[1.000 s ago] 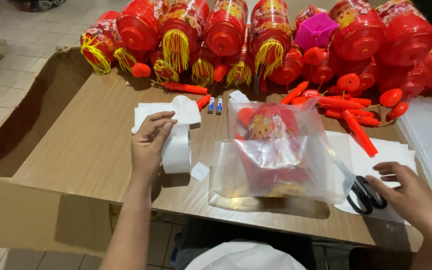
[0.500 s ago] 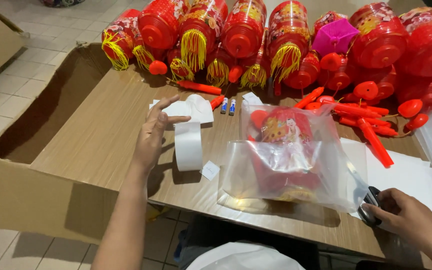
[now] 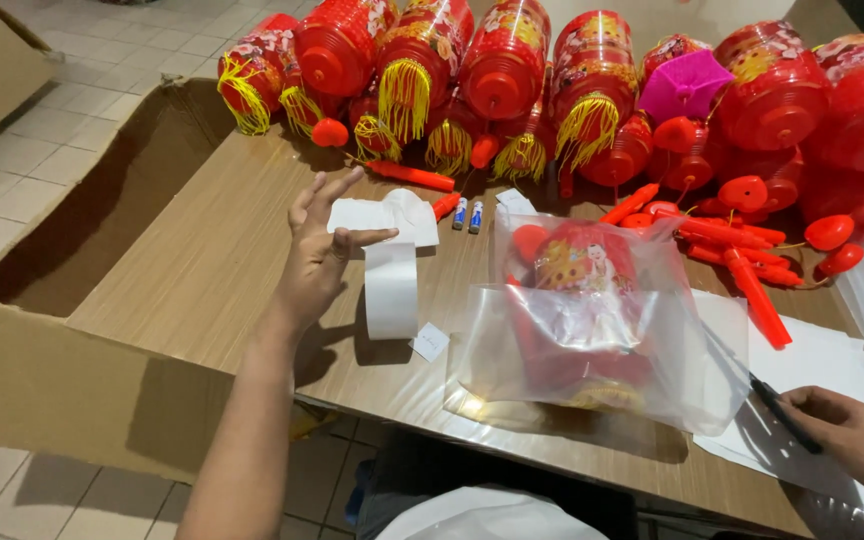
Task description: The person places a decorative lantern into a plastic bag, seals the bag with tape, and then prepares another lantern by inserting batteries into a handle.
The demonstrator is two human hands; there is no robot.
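My left hand (image 3: 317, 262) hovers spread beside the tape roll (image 3: 392, 290) on the worktop (image 3: 192, 270), my right hand (image 3: 852, 435) grips scissors (image 3: 777, 405) whose blades could snag the plastic bag (image 3: 602, 330).

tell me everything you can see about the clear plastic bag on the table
The clear plastic bag stands near the front edge of the wooden table, between the two hands. It is thin, glossy and crinkled, with bright reflections across its front. Inside shows a red lantern with a printed figure and gold trim, plus red plastic parts. Its base rests on the tabletop and its right edge overlaps white paper sheets. Neither hand touches it: the left hand is by a white tape roll, the right hand holds black scissors.
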